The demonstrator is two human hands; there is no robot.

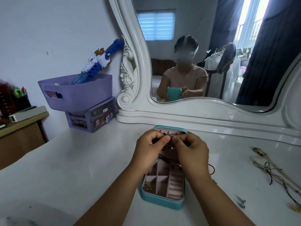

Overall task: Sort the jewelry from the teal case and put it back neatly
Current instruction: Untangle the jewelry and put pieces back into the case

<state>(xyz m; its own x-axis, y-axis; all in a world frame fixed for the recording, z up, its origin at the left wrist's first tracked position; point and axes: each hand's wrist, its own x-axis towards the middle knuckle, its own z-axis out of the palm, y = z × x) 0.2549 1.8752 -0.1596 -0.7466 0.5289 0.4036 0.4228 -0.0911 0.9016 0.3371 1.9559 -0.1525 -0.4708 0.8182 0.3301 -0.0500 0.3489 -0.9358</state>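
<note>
Both hands, left hand point(149, 144) and right hand point(191, 150), pinch a thin chain point(173, 136) above the open case point(162, 198). Cords point(268, 170) lie right of the case.

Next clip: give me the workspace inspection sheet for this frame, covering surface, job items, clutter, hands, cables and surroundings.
Surface: white dressing table, glossy.
Job's things: teal case open, pink dividers; gold piece in its near-left compartment; thin chain stretched between both hands above the lid.
Clutter: black cords, a red cord and small pieces lying loose right of the case.
Hands: left hand and right hand each pinch the chain.
Cables: nothing seen.
Surroundings: white-framed mirror behind; purple basket holding a blue toy, stacked on purple drawers, at left.
</note>
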